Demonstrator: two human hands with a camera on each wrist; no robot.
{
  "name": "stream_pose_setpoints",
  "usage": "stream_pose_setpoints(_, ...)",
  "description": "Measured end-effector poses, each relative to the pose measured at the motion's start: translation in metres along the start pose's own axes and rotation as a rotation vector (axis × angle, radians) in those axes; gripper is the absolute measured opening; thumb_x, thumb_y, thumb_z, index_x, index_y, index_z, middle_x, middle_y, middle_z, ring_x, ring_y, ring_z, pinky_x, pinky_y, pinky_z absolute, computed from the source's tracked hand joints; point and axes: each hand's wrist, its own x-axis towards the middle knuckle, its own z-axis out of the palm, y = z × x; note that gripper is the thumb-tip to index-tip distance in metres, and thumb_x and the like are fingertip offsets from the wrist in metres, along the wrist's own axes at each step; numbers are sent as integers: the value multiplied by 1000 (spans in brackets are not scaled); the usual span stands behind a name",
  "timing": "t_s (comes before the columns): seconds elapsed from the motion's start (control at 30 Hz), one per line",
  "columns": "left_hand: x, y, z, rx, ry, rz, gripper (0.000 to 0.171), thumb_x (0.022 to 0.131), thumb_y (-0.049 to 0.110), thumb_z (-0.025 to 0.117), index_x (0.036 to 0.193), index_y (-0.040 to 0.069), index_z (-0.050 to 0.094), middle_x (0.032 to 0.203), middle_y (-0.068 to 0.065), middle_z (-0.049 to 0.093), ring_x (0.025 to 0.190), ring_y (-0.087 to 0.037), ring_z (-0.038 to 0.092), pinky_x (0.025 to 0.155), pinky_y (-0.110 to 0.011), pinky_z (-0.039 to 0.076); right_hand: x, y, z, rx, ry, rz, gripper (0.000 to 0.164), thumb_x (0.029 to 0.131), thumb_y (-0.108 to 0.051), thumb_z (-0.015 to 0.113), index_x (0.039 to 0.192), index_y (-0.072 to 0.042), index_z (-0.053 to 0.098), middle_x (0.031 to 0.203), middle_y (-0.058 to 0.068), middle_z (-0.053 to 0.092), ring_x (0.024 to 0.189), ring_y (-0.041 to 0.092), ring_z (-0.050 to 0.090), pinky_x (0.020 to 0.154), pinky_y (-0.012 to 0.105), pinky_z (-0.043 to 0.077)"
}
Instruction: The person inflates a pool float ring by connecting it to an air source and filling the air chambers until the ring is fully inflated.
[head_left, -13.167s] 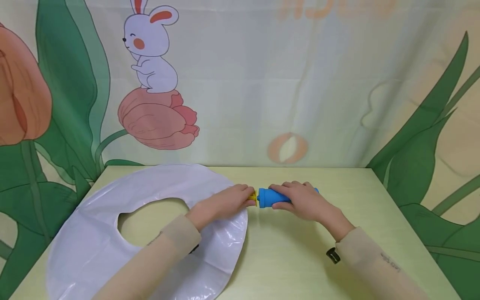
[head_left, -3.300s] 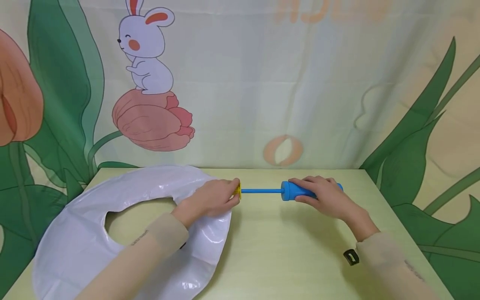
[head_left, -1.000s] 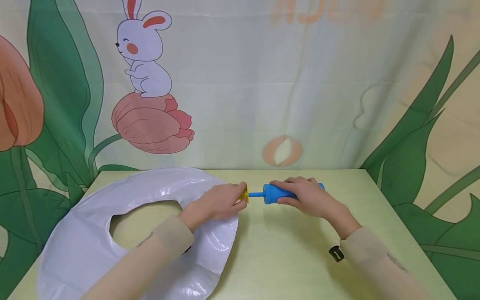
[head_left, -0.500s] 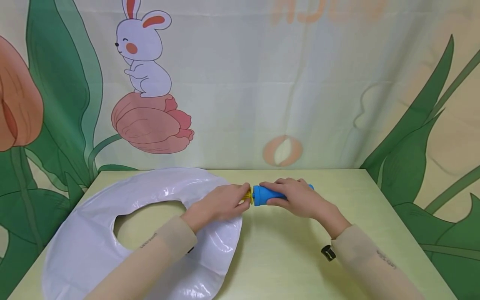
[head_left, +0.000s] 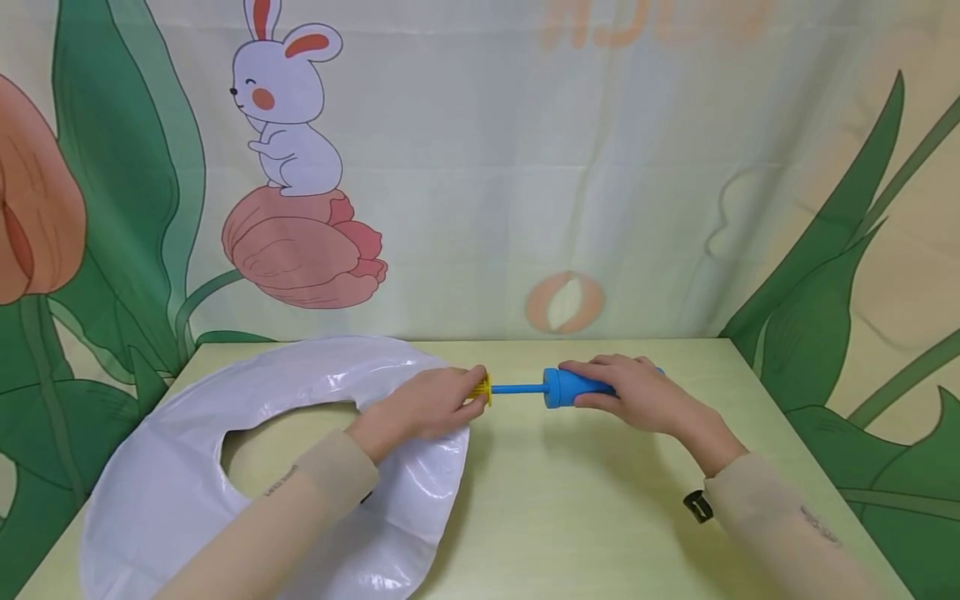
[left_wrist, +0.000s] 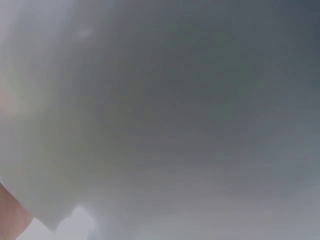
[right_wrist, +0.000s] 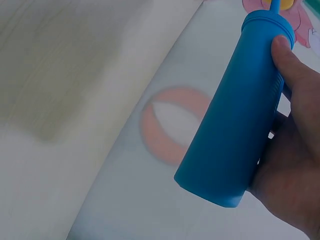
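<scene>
**Pump stretched between two hands**

We see the pump (head_left: 564, 388) run left to right above the table (head_left: 555, 517): the right hand (head_left: 641, 392) curls round its barrel; the left hand (head_left: 420, 404) grips the yellow end (head_left: 489, 389) by the ring (head_left: 142, 492).

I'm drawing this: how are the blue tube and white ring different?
The blue tube is long and narrow; the white ring is wide with a hole in it. The right hand grips the blue tube; the white ring lies on the table. The white ring looks bigger than the blue tube. Each looks one plain colour.
</scene>
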Motion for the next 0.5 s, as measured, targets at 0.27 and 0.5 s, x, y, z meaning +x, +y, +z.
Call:
stream_pose_setpoints(0.27,-9,-9,-4,-24,-5,-6,10,100,27,46,100,16,46,68,4,43,61,-14,45,63,-33,40,-15,21,-7,20,20,17,55,99,-42,67,151,-27,54,127,3,65,117,26,59,94,55,39)
stream_pose_setpoints(0.5,-13,-15,-3,-33,3,2,10,99,26,47,99,16,47,68,4,43,61,-14,45,63,-33,40,-20,27,-9,52,20,35,55,99,-39,69,149,-24,55,126,5,65,115,29,60,93,56,40)
